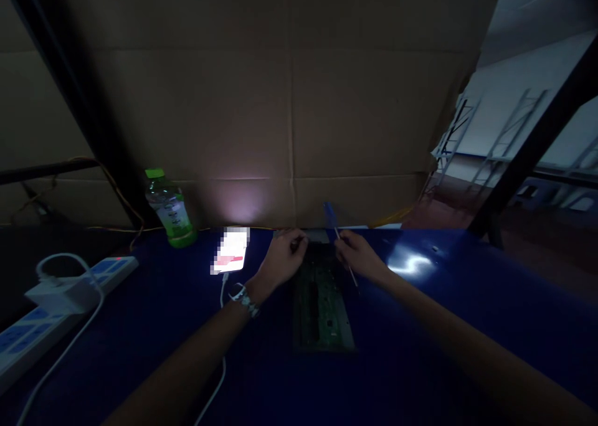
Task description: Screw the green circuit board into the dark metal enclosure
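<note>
A dark green circuit board lies on the blue table in front of me. My left hand is at the board's far left part, its fingers curled together; what they hold, if anything, is hidden. My right hand is closed on a thin tool with a blue handle. The handle points up and away, and the thin shaft runs down past my fingers beside the board's right edge. A dark part sits between my hands at the board's far end.
Left of my hands are a lit phone with a white cable, a green-capped bottle and a power strip with a white plug. A cardboard wall stands behind the blue table.
</note>
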Available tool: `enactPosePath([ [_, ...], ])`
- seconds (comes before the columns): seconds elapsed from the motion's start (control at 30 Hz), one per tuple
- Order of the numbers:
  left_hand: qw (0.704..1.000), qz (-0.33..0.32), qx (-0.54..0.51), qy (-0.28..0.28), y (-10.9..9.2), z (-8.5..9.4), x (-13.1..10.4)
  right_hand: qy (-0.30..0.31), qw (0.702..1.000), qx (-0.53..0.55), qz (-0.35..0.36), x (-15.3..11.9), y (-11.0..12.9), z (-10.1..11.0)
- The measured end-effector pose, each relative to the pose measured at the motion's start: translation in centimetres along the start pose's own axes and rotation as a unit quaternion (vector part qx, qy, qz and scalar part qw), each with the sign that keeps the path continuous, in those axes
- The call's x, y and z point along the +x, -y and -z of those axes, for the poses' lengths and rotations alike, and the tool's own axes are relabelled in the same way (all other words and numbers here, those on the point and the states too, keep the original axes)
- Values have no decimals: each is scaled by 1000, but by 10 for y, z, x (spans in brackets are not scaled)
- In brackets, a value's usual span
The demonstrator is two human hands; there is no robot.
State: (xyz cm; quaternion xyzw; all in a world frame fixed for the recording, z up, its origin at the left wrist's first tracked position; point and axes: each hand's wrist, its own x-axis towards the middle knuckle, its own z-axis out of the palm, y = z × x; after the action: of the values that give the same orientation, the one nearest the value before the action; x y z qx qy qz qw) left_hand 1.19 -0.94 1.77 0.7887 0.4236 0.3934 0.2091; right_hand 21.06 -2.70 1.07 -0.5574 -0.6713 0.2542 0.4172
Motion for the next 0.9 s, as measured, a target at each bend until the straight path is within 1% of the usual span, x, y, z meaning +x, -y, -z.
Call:
enactPosePath([
  [0.07,998,-7,-63,20,3,4,0,14,997,71,38,10,13,-8],
  [0.17,990,-15,-130,54,3,6,0,33,984,141,101,26,31,-20],
  [0.27,980,0,-188,71,5,4,0,6,978,141,156,39,43,-30],
  [0.33,974,13,-216,73,7,3,0,-19,977,133,167,43,47,-34],
  [0.43,973,20,-219,74,10,0,-1,-35,974,157,158,44,45,-39],
  [0.6,976,4,-208,65,16,-4,-2,-12,966,207,152,42,32,-38],
  [0.77,978,-44,-199,43,25,-9,-1,0,960,223,170,39,24,-36],
  [0.9,982,-43,-178,41,26,-7,-1,11,964,205,168,36,24,-40],
])
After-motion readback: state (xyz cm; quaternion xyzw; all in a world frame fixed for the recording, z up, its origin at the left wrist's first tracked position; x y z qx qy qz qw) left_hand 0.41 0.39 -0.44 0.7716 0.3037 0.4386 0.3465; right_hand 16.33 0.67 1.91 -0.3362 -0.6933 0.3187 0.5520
